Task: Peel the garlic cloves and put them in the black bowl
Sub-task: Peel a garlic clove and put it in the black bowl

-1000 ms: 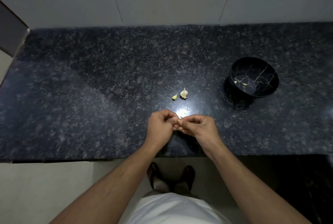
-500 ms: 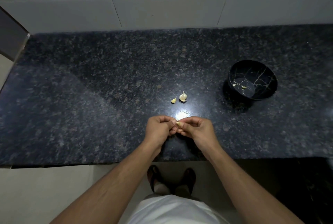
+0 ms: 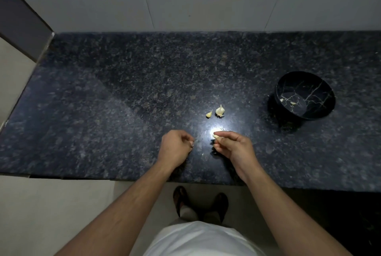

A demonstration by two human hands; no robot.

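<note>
Small pale garlic clove (image 3: 215, 136) pinched in the right hand (image 3: 233, 146).

Dark granite counter (image 3: 103, 111) carries two garlic pieces (image 3: 219, 110) (side by side), black bowl (image 3: 321, 109) right.

Two garlic pieces (image 3: 216, 111) mid-counter (image 3: 103, 101), bowl (image 3: 321, 82) right holding two cloves (image 3: 292, 103), hands nearer.

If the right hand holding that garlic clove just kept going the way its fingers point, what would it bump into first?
The right hand points leftward, toward the left hand, so it would likely meet that hand first. Only bare countertop shows in the gap between them, though height is hard to judge.
</note>
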